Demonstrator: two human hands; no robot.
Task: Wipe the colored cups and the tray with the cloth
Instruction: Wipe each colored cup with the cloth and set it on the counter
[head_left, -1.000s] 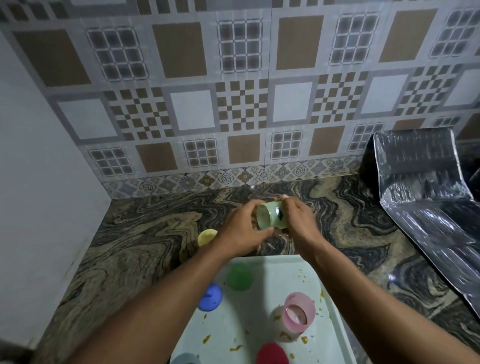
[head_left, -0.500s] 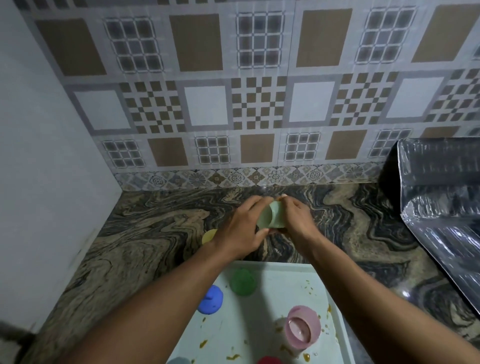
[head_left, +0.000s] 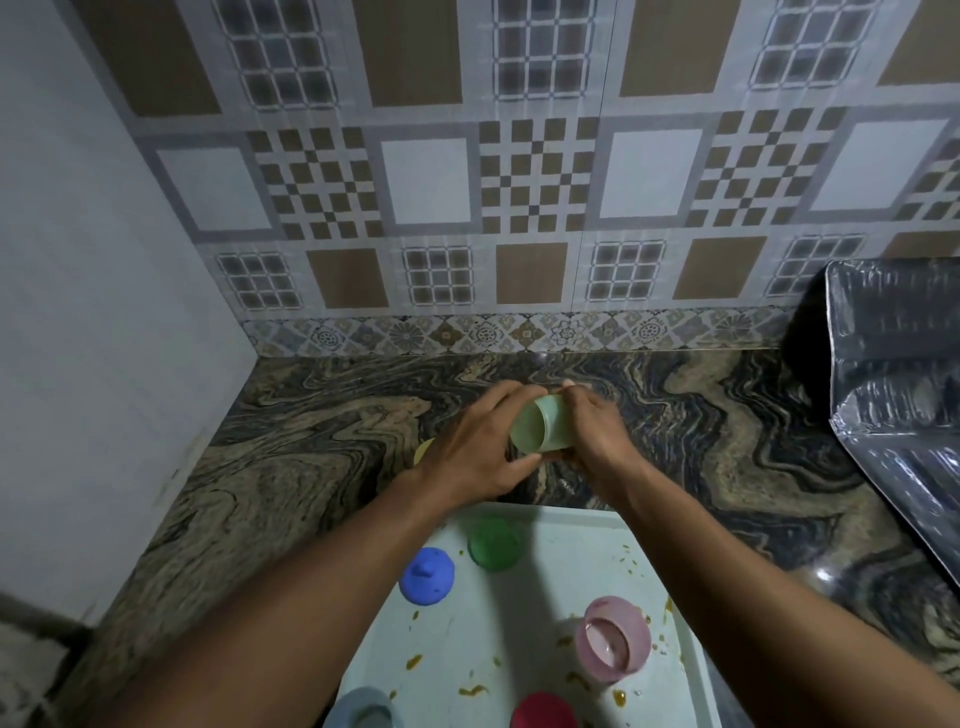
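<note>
The pale green cup (head_left: 546, 425) lies sideways in the air above the table (head_left: 311, 441), just beyond the tray (head_left: 524, 618) (spattered with orange bits); left hand (head_left: 475, 449) and right hand (head_left: 597, 436) each curl round one end.

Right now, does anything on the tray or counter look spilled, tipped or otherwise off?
The tray is flecked with orange-brown smears, so it is plainly still dirty. The pink cup on it lies tipped, mouth showing, whereas the blue cup and green cup sit upside down.
</note>
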